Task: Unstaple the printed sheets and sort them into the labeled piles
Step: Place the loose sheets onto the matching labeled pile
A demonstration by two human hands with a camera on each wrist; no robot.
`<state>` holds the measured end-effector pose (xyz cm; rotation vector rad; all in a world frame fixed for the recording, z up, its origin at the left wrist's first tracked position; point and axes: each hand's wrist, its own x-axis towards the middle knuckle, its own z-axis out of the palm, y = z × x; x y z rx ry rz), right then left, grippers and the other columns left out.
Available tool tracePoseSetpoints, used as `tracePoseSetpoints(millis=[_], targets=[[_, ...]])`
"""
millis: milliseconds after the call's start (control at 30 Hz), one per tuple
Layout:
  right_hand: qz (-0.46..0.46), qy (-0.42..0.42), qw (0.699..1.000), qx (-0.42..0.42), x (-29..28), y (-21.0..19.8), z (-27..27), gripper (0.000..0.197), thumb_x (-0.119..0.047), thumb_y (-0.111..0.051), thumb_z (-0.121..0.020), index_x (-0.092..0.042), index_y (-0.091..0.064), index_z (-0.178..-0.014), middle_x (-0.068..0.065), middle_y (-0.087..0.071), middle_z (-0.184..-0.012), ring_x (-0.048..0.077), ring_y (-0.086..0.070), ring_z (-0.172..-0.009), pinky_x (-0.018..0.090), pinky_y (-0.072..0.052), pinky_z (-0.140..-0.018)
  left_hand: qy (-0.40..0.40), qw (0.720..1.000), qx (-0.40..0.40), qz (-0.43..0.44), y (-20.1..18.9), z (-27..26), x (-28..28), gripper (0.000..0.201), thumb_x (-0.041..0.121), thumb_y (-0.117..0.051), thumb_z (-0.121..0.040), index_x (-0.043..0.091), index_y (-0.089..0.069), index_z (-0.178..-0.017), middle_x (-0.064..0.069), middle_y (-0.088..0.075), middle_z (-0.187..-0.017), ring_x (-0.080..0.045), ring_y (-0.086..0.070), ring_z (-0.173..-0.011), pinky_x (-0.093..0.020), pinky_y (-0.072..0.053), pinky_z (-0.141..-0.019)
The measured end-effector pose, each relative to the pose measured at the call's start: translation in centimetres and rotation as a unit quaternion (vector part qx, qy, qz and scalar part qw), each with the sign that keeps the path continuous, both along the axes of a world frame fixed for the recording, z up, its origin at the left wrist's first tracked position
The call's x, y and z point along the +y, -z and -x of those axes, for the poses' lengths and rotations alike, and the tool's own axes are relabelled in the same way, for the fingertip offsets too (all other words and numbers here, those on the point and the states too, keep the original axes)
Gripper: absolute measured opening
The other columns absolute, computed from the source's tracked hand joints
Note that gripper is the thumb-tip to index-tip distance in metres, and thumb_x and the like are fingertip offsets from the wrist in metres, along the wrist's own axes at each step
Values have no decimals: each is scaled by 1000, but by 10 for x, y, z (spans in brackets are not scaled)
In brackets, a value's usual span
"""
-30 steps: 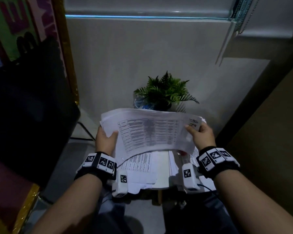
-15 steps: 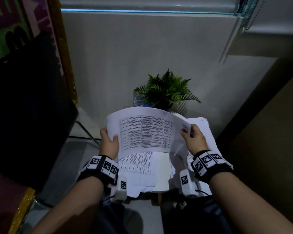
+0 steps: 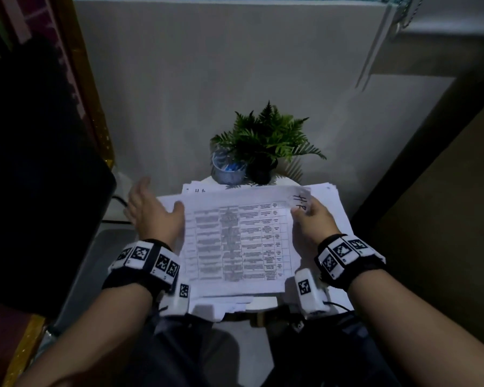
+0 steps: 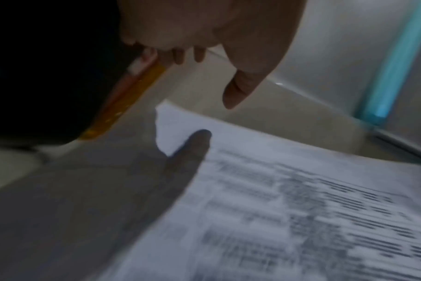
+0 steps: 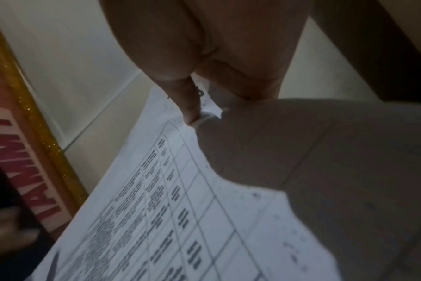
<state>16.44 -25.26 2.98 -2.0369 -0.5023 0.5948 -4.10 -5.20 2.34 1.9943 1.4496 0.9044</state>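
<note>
A printed sheet (image 3: 241,241) with a table on it lies nearly flat over the paper piles on a small white table (image 3: 263,303). My right hand (image 3: 305,216) pinches its far right corner, beside a handwritten label. In the right wrist view the thumb and finger of my right hand (image 5: 197,110) clamp that corner of the sheet (image 5: 168,209). My left hand (image 3: 151,213) hovers open at the sheet's left edge, fingers spread, holding nothing. The left wrist view is blurred; there my left hand (image 4: 204,76) hangs above the sheet's corner (image 4: 171,129). No staple is visible.
Under the sheet lie other piles: one at the back with a handwritten label (image 3: 196,191) and one at the right (image 3: 336,202). A potted fern (image 3: 266,135) and a cup (image 3: 228,169) stand at the table's far edge. A dark object (image 3: 39,191) fills the left.
The sheet, held up by both hands before, has come down flat over the piles. My left hand has let go and opened to the left. My right hand keeps its pinch.
</note>
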Motion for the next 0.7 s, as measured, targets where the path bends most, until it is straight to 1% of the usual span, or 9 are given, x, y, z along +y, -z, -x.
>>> tracePoseSetpoints(millis=[67, 133, 233, 300, 367, 467, 500, 567, 700], targets=[[13, -45, 999, 7, 6, 4, 4, 34, -20, -49, -96, -20, -50, -130, 6, -59, -122, 24, -53, -113, 28, -37, -91, 145, 986, 41, -68, -18, -16, -13, 63, 27, -61, -85, 16, -35, -141, -10, -30, -149, -27, -25, -138, -41, -11, -115], [24, -75, 997, 9, 15, 12, 7, 38, -21, -51, -95, -19, -49, -132, 7, -56, -129, 25, -51, -120, 31, -37, -99, 295, 946, 98, -94, -24, -38, -27, 52, 31, -52, -92, 22, -38, -141, -4, -38, -147, -22, -32, -135, -44, -14, -115], [48, -85, 995, 2, 25, 21, 11, 40, -25, -53, -93, -21, -48, -133, 10, -54, -129, 27, -51, -119, 38, -39, -103, 395, 900, 164, -86, -19, -67, -44, 45, 29, -42, -98, 30, -35, -142, 4, -48, -141, -17, -38, -133, -43, -7, -116], [53, -92, 994, -6, 30, 25, 11, 39, -26, -54, -93, -23, -49, -131, 8, -57, -125, 26, -53, -114, 37, -41, -99, 415, 894, 149, -79, -11, -78, -47, 39, 26, -42, -99, 30, -42, -138, 3, -57, -132, -19, -49, -124, -39, -21, -112], [44, -103, 994, 0, 31, 28, 8, 31, -24, -55, -91, -25, -55, -122, 5, -62, -117, 25, -57, -105, 35, -45, -92, 416, 901, 112, -56, -1, -83, -46, 37, 22, -45, -98, 27, -50, -134, 0, -61, -127, -22, -54, -117, -36, -39, -100], [-29, -20, 998, 55, 30, 29, -10, 19, -15, -53, -84, -32, -60, -89, 2, -66, -91, 21, -62, -75, 27, -49, -65, 392, 911, 121, -32, 12, -89, -37, 39, 21, -44, -99, 27, -48, -137, -2, -59, -129, -22, -53, -118, -34, -42, -98], [-46, 39, 997, 55, 29, 31, -20, 19, -14, -52, -83, -31, -60, -86, 3, -66, -89, 23, -63, -75, 29, -50, -65, 383, 913, 138, -30, 15, -90, -33, 40, 21, -43, -99, 26, -45, -139, -2, -58, -131, -23, -52, -119, -36, -41, -100], [0, 100, 995, 3, 27, 39, -44, 19, -17, -57, -81, -28, -60, -96, 7, -64, -104, 26, -63, -93, 32, -49, -83, 368, 916, 157, -14, 19, -93, -24, 42, 21, -42, -99, 26, -42, -141, -3, -54, -136, -24, -50, -123, -37, -39, -103], [209, 17, 978, -3, 32, 64, -65, 56, -40, -68, -80, -14, -49, -126, 12, -53, -128, 29, -56, -113, 31, -43, -93, 344, 927, 136, 57, 23, -96, -13, 40, 23, -47, -98, 29, -44, -137, -9, -58, -131, -23, -51, -125, -36, -43, -100]])
